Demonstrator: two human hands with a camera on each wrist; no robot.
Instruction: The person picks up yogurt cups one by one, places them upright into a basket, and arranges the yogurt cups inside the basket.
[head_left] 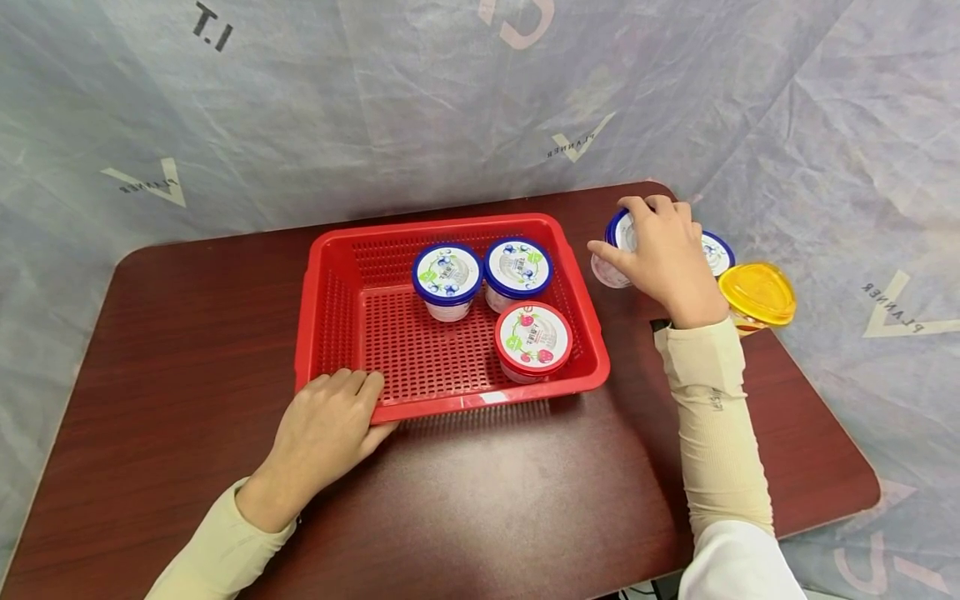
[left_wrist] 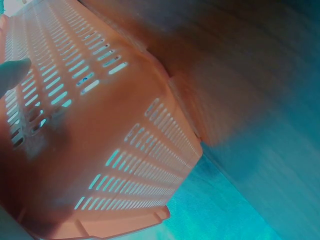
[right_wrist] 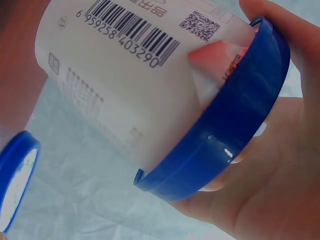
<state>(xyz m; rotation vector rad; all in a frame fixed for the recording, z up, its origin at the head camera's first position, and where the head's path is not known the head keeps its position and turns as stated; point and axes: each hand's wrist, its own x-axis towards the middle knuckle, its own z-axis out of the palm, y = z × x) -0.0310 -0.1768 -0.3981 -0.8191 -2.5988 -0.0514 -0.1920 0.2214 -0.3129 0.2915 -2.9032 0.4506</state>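
Note:
A red plastic basket (head_left: 442, 404) stands on the table. My left hand (head_left: 326, 429) grips its near-left rim, fingers over the edge and thumb underneath; the left wrist view shows the slotted basket wall (left_wrist: 115, 115) and the thumb (left_wrist: 15, 75). Inside sit two blue-lidded cups (head_left: 447, 275) (head_left: 518, 267) and a red-lidded cup (head_left: 533, 340), all upright on the right side. Beyond the basket's right side, my right hand (head_left: 663, 254) holds another blue-lidded cup (right_wrist: 150, 90) by its lid. The hand partly covers that cup in the head view.
Just right of my right hand stand another blue-lidded cup (head_left: 717, 252), partly hidden, and a yellow-lidded container (head_left: 757, 293) near the table's right edge. Grey printed sheeting (head_left: 420, 108) hangs behind the dark red-brown table (head_left: 187, 333).

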